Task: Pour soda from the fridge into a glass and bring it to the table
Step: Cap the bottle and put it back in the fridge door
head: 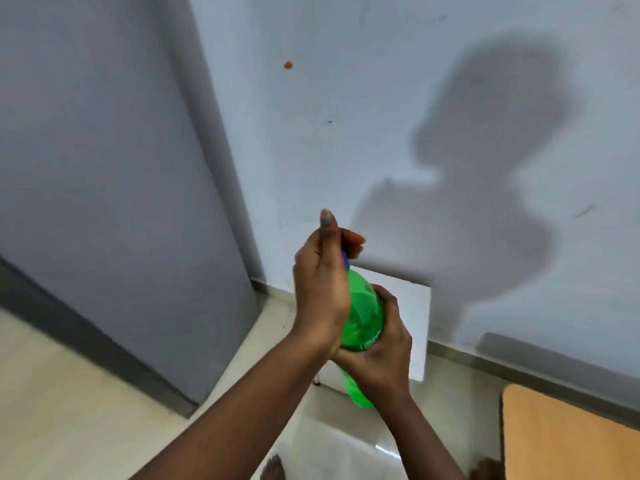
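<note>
I hold a green plastic soda bottle (363, 313) upright in front of me, at the frame's centre. My right hand (381, 344) grips the bottle's body from the right. My left hand (322, 282) wraps over the neck, its fingers and thumb curled round the blue cap (345, 259), which is mostly hidden. The bottle's lower end shows below my right wrist. No glass is in view.
The grey fridge door (104, 168) fills the left side. A pale wall (346, 98) stands ahead with my shadow on it. A white board (412, 317) leans at the wall's base. An orange-brown table corner (568, 434) sits at lower right. Light floor tiles (52, 410) lie below.
</note>
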